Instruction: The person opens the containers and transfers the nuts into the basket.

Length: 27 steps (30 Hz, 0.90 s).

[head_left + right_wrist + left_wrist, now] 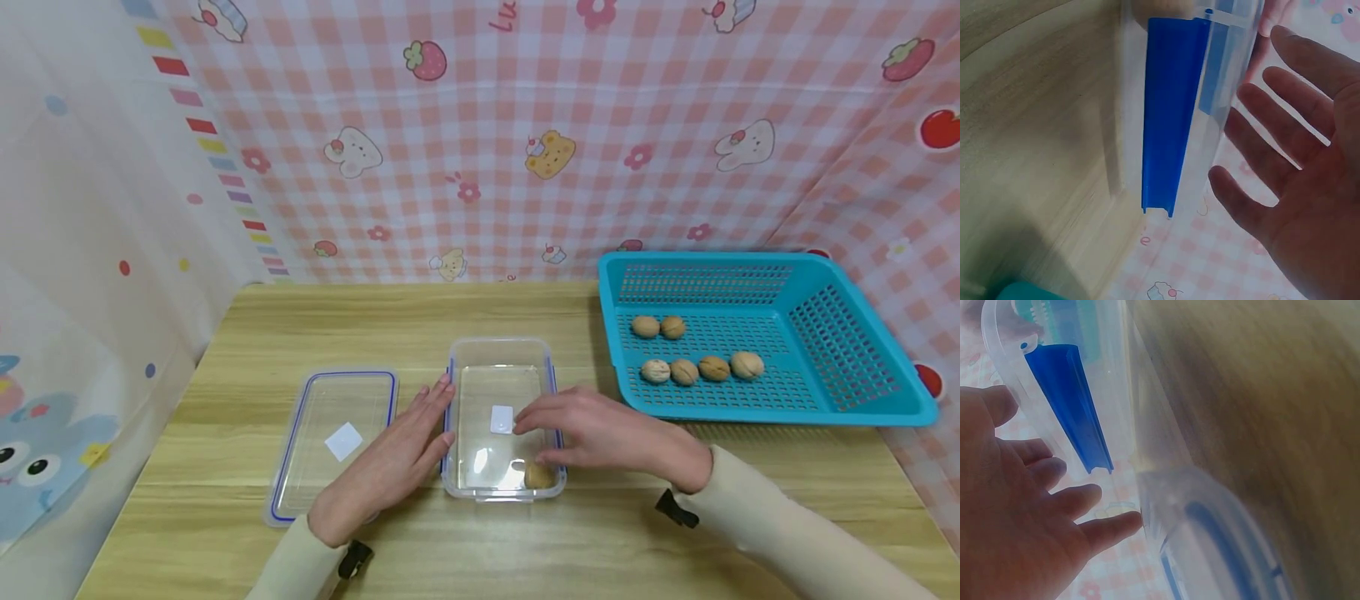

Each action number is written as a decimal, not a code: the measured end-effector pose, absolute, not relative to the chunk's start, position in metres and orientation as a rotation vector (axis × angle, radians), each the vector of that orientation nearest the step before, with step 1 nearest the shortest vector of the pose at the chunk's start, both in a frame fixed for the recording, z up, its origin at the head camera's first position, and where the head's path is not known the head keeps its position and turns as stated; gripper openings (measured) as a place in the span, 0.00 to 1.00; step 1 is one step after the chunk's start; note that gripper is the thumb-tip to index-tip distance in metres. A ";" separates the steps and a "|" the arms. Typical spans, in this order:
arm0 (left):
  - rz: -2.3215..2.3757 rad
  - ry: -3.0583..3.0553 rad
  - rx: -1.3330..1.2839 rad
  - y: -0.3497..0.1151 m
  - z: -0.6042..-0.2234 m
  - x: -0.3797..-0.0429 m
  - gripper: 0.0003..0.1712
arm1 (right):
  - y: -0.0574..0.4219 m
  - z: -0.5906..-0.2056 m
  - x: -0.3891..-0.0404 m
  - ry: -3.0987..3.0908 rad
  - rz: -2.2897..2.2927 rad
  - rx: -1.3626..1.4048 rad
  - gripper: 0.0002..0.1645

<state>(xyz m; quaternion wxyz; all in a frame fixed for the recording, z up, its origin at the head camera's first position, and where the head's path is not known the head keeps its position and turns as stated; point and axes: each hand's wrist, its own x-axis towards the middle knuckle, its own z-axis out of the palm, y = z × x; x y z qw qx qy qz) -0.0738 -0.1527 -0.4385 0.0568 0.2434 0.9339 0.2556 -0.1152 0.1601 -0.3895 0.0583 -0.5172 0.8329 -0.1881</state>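
Observation:
A clear plastic food container (pixel 472 383) with blue side latches (pixel 1063 394) stands without its lid on the table. One walnut (pixel 538 476) lies inside at its near right corner, and a white square label (pixel 502 419) shows on the bottom. My left hand (pixel 401 454) is at the container's left side, fingers extended and holding nothing, fingertips close to the wall. Over the right rim reaches my right hand (pixel 592 429), its fingers loosely spread and empty. The right wrist view shows that palm beside the container's blue right latch (pixel 1172 112).
The container's lid (pixel 307 467), with a blue seal and a white label, lies on the wooden table (pixel 420 317) to the left, partly under my left forearm. At the right a turquoise basket (pixel 825 350) holds two rows of walnuts (pixel 714 367). A patterned cloth hangs behind.

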 end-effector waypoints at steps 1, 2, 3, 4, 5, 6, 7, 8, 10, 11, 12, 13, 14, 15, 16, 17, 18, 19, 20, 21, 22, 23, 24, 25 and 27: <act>0.775 2.831 0.738 -0.153 -0.438 -0.074 0.37 | 0.160 -0.390 -0.115 2.527 -0.556 -1.562 0.23; 0.773 2.831 0.739 -0.153 -0.438 -0.074 0.37 | 0.159 -0.392 -0.115 2.531 -0.542 -1.557 0.23; 0.771 2.830 0.740 -0.153 -0.438 -0.073 0.37 | 0.159 -0.392 -0.115 2.534 -0.524 -1.542 0.23; 0.770 2.829 0.740 -0.153 -0.438 -0.073 0.37 | 0.158 -0.393 -0.114 2.537 -0.507 -1.526 0.23; 0.768 2.829 0.741 -0.153 -0.438 -0.073 0.37 | 0.158 -0.393 -0.114 2.536 -0.492 -1.508 0.23; 0.766 2.827 0.740 -0.152 -0.437 -0.073 0.37 | 0.157 -0.394 -0.114 2.532 -0.482 -1.494 0.23; 0.766 2.826 0.738 -0.152 -0.437 -0.073 0.37 | 0.156 -0.394 -0.113 2.525 -0.474 -1.483 0.22; 0.766 2.825 0.736 -0.152 -0.437 -0.073 0.37 | 0.155 -0.395 -0.113 2.516 -0.468 -1.476 0.22; 0.768 2.824 0.734 -0.152 -0.437 -0.073 0.37 | 0.153 -0.395 -0.113 2.492 -0.459 -1.460 0.21; 0.768 2.825 0.733 -0.152 -0.437 -0.073 0.37 | 0.152 -0.395 -0.113 2.477 -0.456 -1.459 0.21; 0.768 2.824 0.732 -0.152 -0.437 -0.073 0.37 | 0.151 -0.395 -0.113 2.461 -0.460 -1.460 0.20; 0.768 2.825 0.731 -0.153 -0.438 -0.073 0.37 | 0.150 -0.395 -0.113 2.446 -0.459 -1.453 0.20; 0.767 2.826 0.731 -0.153 -0.438 -0.073 0.37 | 0.149 -0.395 -0.113 2.431 -0.453 -1.439 0.20; 0.768 2.825 0.730 -0.153 -0.438 -0.073 0.37 | 0.147 -0.394 -0.113 2.416 -0.447 -1.421 0.21; 0.769 2.824 0.730 -0.153 -0.438 -0.073 0.37 | 0.146 -0.394 -0.114 2.402 -0.442 -1.408 0.21; 0.769 2.823 0.730 -0.153 -0.438 -0.073 0.37 | 0.144 -0.394 -0.114 2.392 -0.429 -1.392 0.21; 0.770 2.823 0.730 -0.153 -0.438 -0.073 0.37 | 0.142 -0.394 -0.114 2.382 -0.418 -1.370 0.21; 0.772 2.825 0.735 -0.153 -0.438 -0.074 0.37 | 0.141 -0.394 -0.114 2.376 -0.400 -1.352 0.22; 0.772 2.825 0.739 -0.153 -0.439 -0.074 0.37 | 0.139 -0.394 -0.114 2.374 -0.381 -1.338 0.22; 0.775 2.825 0.742 -0.153 -0.439 -0.074 0.37 | 0.138 -0.394 -0.114 2.372 -0.365 -1.328 0.23; 0.775 2.826 0.746 -0.153 -0.439 -0.074 0.37 | 0.137 -0.394 -0.113 2.372 -0.349 -1.319 0.24; 0.777 2.827 0.750 -0.153 -0.439 -0.074 0.37 | 0.135 -0.394 -0.114 2.373 -0.330 -1.308 0.24; 0.776 2.828 0.752 -0.154 -0.440 -0.074 0.37 | 0.134 -0.394 -0.114 2.372 -0.321 -1.300 0.25; 0.777 2.829 0.754 -0.154 -0.440 -0.074 0.37 | 0.133 -0.394 -0.114 2.373 -0.309 -1.292 0.25; 0.779 2.829 0.754 -0.154 -0.440 -0.074 0.37 | 0.132 -0.395 -0.114 2.374 -0.298 -1.288 0.26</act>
